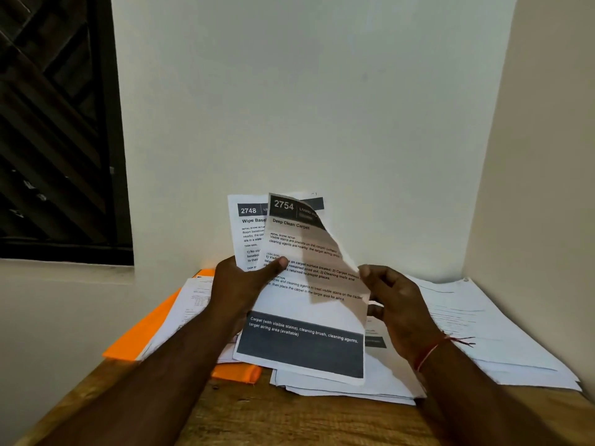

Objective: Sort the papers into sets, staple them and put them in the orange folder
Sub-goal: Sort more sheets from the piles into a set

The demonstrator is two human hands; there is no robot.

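You have a brown wooden table (pixel 289 423) in a white-walled corner; above it your left hand (pixel 244 284) grips two white printed sheets, thumb pressed on the front sheet headed 2754 (pixel 306 304); your right hand (pixel 396 304) pinches its curling right edge; below your left hand lies the flat orange folder (pixel 141 333), papers on it; right of your right hand spread loose white papers (pixel 483 323).
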